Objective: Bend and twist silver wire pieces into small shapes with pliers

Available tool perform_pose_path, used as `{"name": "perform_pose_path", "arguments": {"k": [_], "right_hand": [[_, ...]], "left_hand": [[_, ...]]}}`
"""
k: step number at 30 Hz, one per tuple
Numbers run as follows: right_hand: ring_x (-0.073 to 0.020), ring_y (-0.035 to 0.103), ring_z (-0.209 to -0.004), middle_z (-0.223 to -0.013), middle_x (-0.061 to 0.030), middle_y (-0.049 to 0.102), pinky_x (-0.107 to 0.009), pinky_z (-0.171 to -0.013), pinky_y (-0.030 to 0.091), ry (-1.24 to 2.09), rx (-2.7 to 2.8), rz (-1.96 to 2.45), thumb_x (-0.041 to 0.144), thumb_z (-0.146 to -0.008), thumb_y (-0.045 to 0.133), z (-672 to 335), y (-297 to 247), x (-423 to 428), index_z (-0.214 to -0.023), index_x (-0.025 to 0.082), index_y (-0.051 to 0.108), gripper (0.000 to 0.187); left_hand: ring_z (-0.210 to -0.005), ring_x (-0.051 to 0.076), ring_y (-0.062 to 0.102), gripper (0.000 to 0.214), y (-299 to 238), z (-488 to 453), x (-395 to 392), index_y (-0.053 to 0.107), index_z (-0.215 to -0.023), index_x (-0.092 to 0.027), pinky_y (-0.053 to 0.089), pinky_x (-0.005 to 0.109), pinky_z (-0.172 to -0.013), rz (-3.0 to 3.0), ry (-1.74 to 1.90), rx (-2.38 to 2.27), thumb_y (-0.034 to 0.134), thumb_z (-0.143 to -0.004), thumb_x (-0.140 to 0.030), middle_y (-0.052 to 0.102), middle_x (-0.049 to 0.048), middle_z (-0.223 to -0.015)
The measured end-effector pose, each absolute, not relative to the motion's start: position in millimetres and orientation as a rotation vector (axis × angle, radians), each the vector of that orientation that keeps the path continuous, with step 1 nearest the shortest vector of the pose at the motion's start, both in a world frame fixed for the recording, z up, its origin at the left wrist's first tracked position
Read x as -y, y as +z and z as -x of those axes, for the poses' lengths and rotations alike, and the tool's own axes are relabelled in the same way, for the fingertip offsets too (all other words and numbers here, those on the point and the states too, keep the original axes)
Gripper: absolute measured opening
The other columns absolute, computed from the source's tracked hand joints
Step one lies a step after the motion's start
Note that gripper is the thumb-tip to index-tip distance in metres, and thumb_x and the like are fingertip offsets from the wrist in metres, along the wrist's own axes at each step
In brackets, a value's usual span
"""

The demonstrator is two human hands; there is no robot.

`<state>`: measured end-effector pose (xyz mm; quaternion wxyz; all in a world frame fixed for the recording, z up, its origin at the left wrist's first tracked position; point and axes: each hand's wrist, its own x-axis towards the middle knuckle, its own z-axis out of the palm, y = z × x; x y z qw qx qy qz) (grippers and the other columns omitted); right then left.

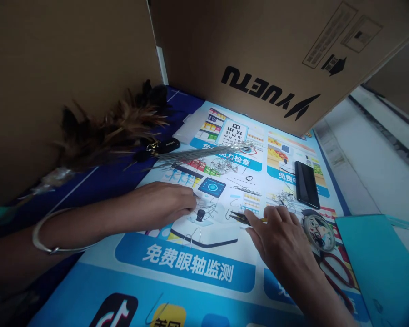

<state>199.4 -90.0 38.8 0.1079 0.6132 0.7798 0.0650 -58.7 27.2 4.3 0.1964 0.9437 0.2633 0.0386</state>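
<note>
Close to a cluster of bent wire pieces, my left hand has its fingers pinched together. A thin piece of wire shows at its fingertips; the fingers partly hide it. My right hand is wrapped around pliers with dark jaws and a bit of yellow handle showing. The jaws point left, towards a small bent wire. Another bent wire lies below my left hand. A bundle of long straight wires lies beyond both hands.
Tangled wires and a second wire heap lie on the printed sheet. On the right are a phone, a round case and red-handled scissors. Feathers lie left; a cardboard box stands behind.
</note>
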Motion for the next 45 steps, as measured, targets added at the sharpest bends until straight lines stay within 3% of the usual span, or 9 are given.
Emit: {"name": "perform_pose_path", "arguments": {"k": [10, 22, 39, 45], "right_hand": [[-0.0225, 0.045, -0.086, -0.095, -0.0092, 0.052, -0.032, -0.070, 0.032, 0.291, -2.294, -1.801, 0.031, -0.088, 0.049, -183, 48, 69, -0.127, 0.028, 0.047, 0.039], [-0.0236, 0.045, -0.089, -0.094, -0.0103, 0.054, -0.033, -0.072, 0.032, 0.361, -2.311, -1.693, 0.024, -0.090, 0.046, -175, 37, 57, -0.126, 0.026, 0.048, 0.036], [-0.0247, 0.045, -0.087, -0.090, -0.0097, 0.055, -0.034, -0.071, 0.032, 0.418, -2.203, -1.687, 0.024, -0.084, 0.055, -193, 52, 63, -0.125, 0.026, 0.050, 0.041], [-0.0253, 0.045, -0.089, -0.093, -0.0100, 0.054, -0.035, -0.073, 0.033, 0.418, -2.195, -1.673, 0.021, -0.083, 0.056, -191, 59, 65, -0.127, 0.026, 0.047, 0.045]], "left_hand": [[-0.093, 0.018, 0.060, 0.031, 1, 52, -20, 0.055, -0.116, -0.031, 0.043, 0.025, -0.079, -2.651, 0.132, -0.745, 0.041, -0.090, -0.022, 0.064, -0.0003, -0.106], [-0.085, 0.020, 0.060, 0.039, -2, 49, -23, 0.054, -0.118, -0.036, 0.043, 0.026, -0.068, -2.726, 0.089, -0.663, 0.045, -0.086, -0.017, 0.064, 0.0009, -0.093], [-0.082, 0.017, 0.060, 0.036, -5, 56, -30, 0.057, -0.115, -0.033, 0.042, 0.023, -0.066, -2.691, 0.178, -0.532, 0.047, -0.085, -0.017, 0.063, 0.0012, -0.088], [-0.085, 0.017, 0.060, 0.036, -4, 56, -32, 0.057, -0.115, -0.034, 0.042, 0.022, -0.069, -2.661, 0.187, -0.511, 0.047, -0.086, -0.016, 0.064, 0.0002, -0.096]]}}
